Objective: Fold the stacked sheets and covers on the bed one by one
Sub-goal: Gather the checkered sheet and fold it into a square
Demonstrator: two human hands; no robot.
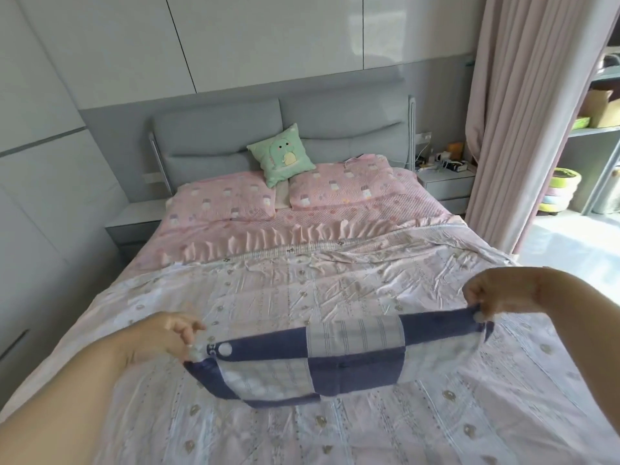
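Cushion (281, 154) between 2 pillows (222, 205).

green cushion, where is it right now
In the head view the green cushion stands at the far end of the bed, leaning on the grey headboard, centred between the two pink pillows.

The checked cover (322, 360) is soft matt cloth; the pale sheet (335, 290) beneath is thin, creased cloth; the far wall panels (268, 35) are glossy.

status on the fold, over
Left hand and right hand each pinch a top corner of navy-and-grey patchwork cover. Held taut over bed. Nothing obstructing.
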